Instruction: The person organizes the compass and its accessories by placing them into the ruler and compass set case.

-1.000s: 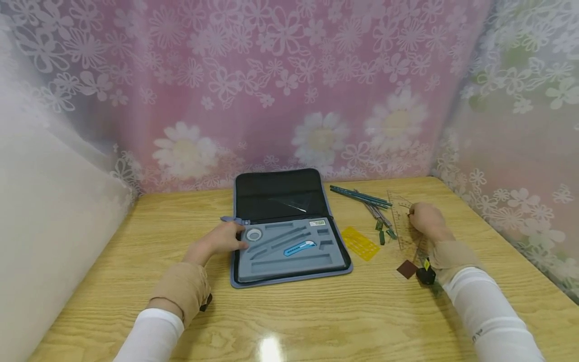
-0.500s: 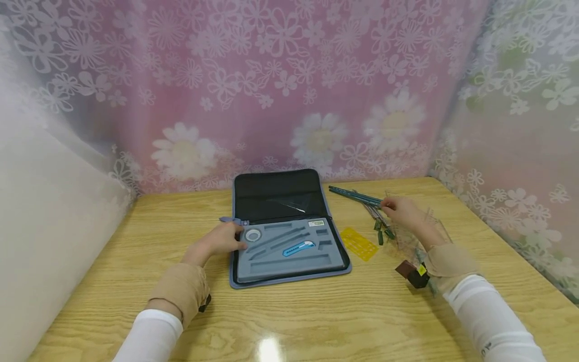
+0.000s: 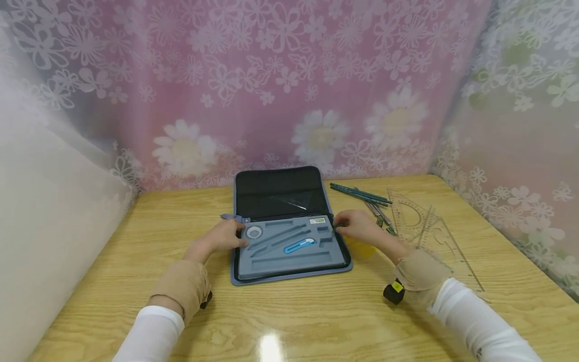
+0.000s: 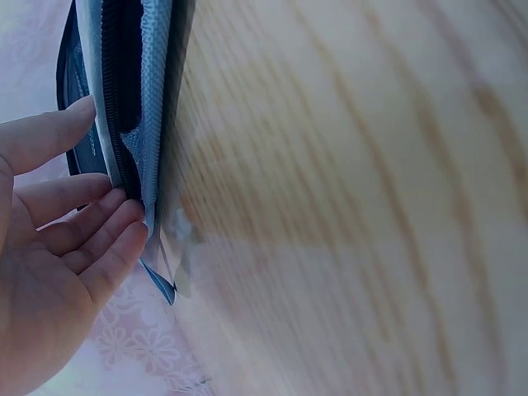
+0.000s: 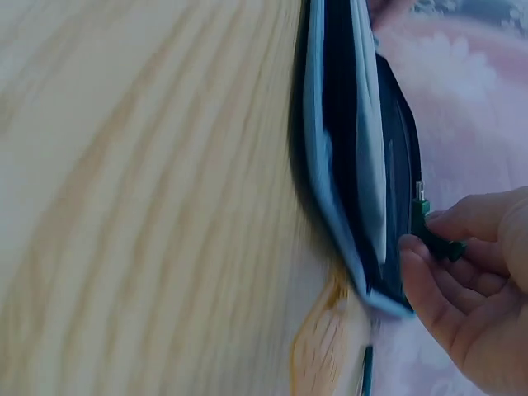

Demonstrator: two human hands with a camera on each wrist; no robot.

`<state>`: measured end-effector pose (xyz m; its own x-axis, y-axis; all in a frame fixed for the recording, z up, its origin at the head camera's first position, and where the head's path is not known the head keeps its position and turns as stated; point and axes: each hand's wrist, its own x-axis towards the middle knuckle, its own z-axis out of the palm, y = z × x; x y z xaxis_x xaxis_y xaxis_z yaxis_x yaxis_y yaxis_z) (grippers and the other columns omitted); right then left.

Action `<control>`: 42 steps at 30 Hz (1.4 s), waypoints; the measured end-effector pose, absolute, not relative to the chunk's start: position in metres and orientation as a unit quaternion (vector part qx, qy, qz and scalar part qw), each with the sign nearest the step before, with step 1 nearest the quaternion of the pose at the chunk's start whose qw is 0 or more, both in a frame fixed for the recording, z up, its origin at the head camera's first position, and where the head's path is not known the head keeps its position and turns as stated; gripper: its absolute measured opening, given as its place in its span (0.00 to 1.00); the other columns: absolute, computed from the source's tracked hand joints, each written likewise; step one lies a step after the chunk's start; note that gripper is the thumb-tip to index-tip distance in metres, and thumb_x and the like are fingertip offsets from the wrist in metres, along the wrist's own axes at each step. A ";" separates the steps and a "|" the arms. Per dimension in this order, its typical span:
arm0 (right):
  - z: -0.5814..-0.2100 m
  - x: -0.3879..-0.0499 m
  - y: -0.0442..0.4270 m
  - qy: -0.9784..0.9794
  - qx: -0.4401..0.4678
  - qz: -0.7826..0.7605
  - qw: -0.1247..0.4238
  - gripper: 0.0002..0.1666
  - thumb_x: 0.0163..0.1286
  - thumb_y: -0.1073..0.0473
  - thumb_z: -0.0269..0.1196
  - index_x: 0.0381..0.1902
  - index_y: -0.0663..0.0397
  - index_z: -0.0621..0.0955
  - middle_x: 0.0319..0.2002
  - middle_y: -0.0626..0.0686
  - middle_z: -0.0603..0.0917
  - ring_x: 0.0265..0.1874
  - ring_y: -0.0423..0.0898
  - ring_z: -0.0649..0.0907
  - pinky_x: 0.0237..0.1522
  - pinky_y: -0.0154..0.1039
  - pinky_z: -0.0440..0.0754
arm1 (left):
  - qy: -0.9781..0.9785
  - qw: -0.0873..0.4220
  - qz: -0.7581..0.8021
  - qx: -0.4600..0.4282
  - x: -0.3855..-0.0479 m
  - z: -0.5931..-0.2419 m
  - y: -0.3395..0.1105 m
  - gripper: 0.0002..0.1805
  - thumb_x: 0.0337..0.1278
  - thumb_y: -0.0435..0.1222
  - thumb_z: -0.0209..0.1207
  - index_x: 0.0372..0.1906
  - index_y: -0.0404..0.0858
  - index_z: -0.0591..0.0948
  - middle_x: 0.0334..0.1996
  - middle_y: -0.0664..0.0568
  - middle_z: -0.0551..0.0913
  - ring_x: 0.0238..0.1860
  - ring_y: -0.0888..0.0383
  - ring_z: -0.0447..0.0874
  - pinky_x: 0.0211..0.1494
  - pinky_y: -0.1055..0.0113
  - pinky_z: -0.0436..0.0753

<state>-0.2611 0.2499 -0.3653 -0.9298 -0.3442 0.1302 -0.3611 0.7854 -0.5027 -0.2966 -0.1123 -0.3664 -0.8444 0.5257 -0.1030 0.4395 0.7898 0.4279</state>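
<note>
A zip case point(image 3: 291, 276) lies unfolded on the table, its black lid leaning back. Its grey foam tray point(image 3: 289, 264) has cut-out slots and holds a blue utility knife point(image 3: 300, 246) and a round white ring point(image 3: 254, 232). At the left edge my left hand point(image 3: 219, 237) rests loosely, fingertips touching the zipped side in the left wrist view. My right hand point(image 3: 359, 227) is at the tray's right edge. In the right wrist view its thumb and fingers pinch a small dark green piece point(image 5: 429, 227) with a metal tip; its exact kind is unclear.
Dark green pencils point(image 3: 359, 193) and thin metal tools lie right of the case. Clear set squares point(image 3: 407, 216) are farther right. A yellow stencil point(image 3: 365, 249) is partly hidden under my right forearm. A floral curtain point(image 3: 253, 100) hangs behind the table.
My right hand has moved left from the clear set squares, past the pencils, to the case's right edge, where it now holds the green piece. My left hand has stayed in place.
</note>
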 end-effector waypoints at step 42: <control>-0.372 -0.266 0.234 -0.925 0.228 0.295 -0.067 0.06 0.60 0.66 0.64 0.35 0.59 0.86 0.34 0.50 0.82 0.32 0.43 0.79 0.33 0.35 0.78 | 0.941 0.110 0.194 0.253 -0.297 -0.367 -0.113 0.32 0.52 0.39 0.64 0.59 0.24 0.70 0.53 0.35 0.76 0.55 0.41 0.73 0.54 0.51 0.73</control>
